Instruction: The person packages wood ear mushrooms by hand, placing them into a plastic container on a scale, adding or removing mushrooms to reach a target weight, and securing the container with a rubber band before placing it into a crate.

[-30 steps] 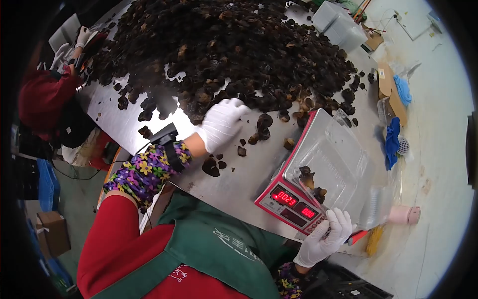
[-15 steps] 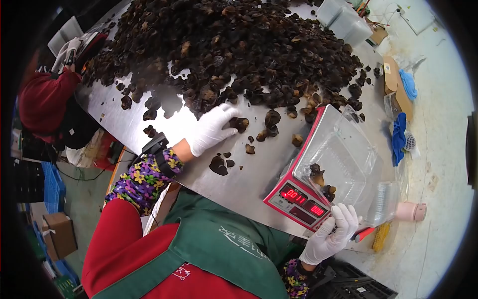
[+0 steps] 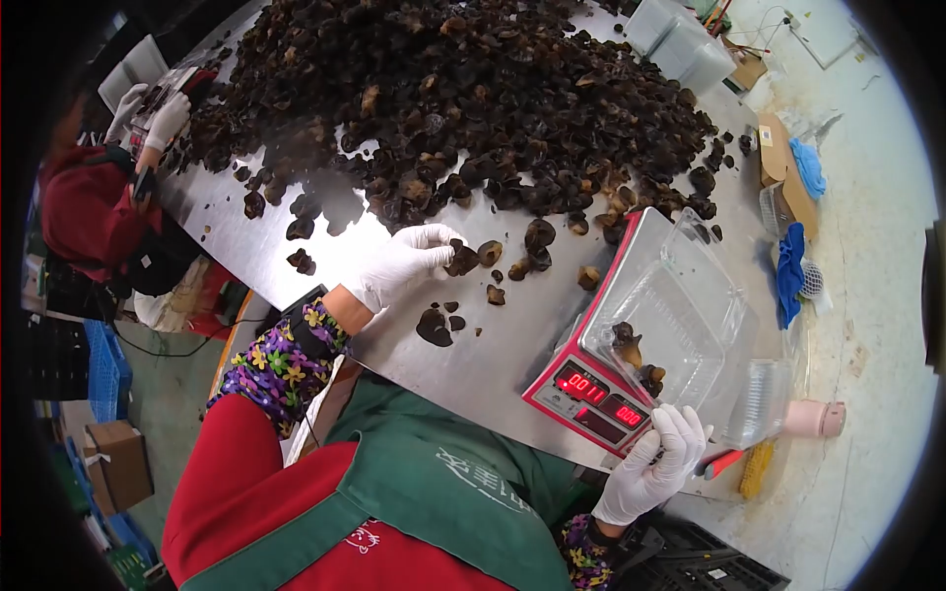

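My left hand (image 3: 404, 266), in a white glove, pinches a dark wood ear mushroom (image 3: 461, 258) between thumb and fingers just above the steel table. Beside it lies a lighter brown wood ear piece (image 3: 490, 253), with several small pieces around. My right hand (image 3: 655, 468), also gloved, is at the front corner of the red scale (image 3: 540, 392), its fingers loosely bent and apart, with nothing visible in them. An open clear plastic box (image 3: 680, 320) sits on the scale and holds a few wood ear pieces (image 3: 627, 345). The red display reads 0.011.
A large heap of wood ears (image 3: 443, 98) covers the far part of the table (image 3: 394, 340). Stacked clear boxes (image 3: 680, 44) stand at the far right. A blue cloth (image 3: 790, 274) and a pink cup (image 3: 816, 419) are on the right. A co-worker (image 3: 94, 212) works at left.
My left hand has drawn back slightly and lifted a wood ear, exposing the piece beside it. My right hand has barely moved. The co-worker's second gloved hand has come into view.
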### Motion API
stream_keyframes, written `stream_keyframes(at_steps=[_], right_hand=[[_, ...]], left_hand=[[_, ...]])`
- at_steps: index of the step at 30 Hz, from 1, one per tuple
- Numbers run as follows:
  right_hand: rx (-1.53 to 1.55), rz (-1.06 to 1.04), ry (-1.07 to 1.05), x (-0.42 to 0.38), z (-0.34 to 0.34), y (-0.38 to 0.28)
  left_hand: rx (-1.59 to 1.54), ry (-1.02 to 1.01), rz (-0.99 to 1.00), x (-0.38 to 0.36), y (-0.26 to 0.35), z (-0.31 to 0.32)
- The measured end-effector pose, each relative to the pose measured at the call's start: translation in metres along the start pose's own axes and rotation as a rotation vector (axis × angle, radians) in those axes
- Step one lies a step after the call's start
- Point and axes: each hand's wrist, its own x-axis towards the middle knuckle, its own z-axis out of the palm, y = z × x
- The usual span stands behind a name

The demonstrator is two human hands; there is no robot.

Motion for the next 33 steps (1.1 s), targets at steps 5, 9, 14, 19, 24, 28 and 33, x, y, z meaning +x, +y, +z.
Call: stream_keyframes(at_steps=[5,9,14,19,24,28,33], right_hand=[[0.02,0.015,-0.029,0.003,-0.001,-0.001],[0.0,0.016,-0.032,0.0,-0.001,0.001],[-0.011,0.009,-0.019,-0.001,-0.004,0.003],[-0.025,0.02,0.0,-0.006,-0.007,0.008],[-0.003,0.076,0.03,-0.014,-0.013,0.019],[0.026,0.097,0.043,-0.014,-0.013,0.023],[0.001,0.071,0.047,-0.006,-0.012,0.018]], left_hand=[[-0.057,-0.032,-0.014,0.001,0.021,0.038],[-0.088,-0.136,-0.027,0.016,0.051,0.082],[0.237,-0.296,0.151,0.029,0.087,0.158],[0.561,-0.378,0.314,0.034,0.089,0.188],[0.93,0.083,0.481,0.055,0.044,0.11],[1.426,0.137,0.679,0.041,0.004,0.05],[1.149,0.059,0.278,0.015,0.007,0.048]])
